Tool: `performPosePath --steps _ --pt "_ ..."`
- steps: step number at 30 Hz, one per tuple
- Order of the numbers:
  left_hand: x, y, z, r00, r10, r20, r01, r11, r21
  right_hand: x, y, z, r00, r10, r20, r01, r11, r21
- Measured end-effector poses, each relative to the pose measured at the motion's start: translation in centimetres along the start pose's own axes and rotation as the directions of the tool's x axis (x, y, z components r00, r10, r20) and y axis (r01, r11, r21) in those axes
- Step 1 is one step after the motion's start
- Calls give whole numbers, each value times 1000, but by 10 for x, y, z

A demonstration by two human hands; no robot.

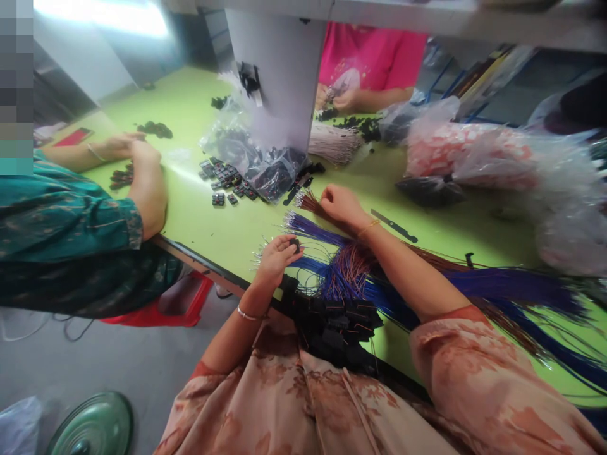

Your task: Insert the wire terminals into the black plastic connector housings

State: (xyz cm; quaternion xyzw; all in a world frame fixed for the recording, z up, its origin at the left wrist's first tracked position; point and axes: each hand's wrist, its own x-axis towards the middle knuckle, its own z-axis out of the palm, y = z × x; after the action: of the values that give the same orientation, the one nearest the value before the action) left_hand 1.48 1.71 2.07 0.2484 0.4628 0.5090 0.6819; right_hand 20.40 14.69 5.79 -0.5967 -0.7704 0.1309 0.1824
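My left hand [277, 258] pinches a small black connector [294, 245] between thumb and fingers, above the near edge of the table. My right hand [342, 205] is curled at the metal-tipped ends of a bundle of brown wires [309, 202], fingertips closed on the wire. Beside it lies a bundle of purple wires [313, 226]. Blue wires [310, 264] run just right of my left hand. A heap of black connectors with wires [339, 325] rests at the table edge against my lap.
Loose black connectors [225, 177] lie beside a clear plastic bag [275, 170]. A flat dark blade [393, 226] lies right of my right hand. A white post [279, 82] rises at the back. Co-workers' arms [149, 183] are at left and across the table.
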Motion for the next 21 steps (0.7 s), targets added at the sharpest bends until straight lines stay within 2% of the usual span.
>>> performPosePath --steps 2,5,8,14,21 --pt "0 0 1 1000 4 1 -4 1000 -1 3 -13 1 996 -78 -34 83 982 170" --pt "0 -1 1 1000 9 6 -9 1000 -7 3 -34 2 981 -181 -75 196 888 415" --pt "-1 -2 0 1000 16 20 -16 1000 -15 -9 -47 1 970 -227 -88 238 804 545" --pt "0 -5 -1 997 49 53 -45 996 -81 -52 -47 3 980 -192 49 122 779 615" --pt "2 -7 0 994 66 84 -55 991 -125 -81 -40 15 983 -158 96 83 842 532"
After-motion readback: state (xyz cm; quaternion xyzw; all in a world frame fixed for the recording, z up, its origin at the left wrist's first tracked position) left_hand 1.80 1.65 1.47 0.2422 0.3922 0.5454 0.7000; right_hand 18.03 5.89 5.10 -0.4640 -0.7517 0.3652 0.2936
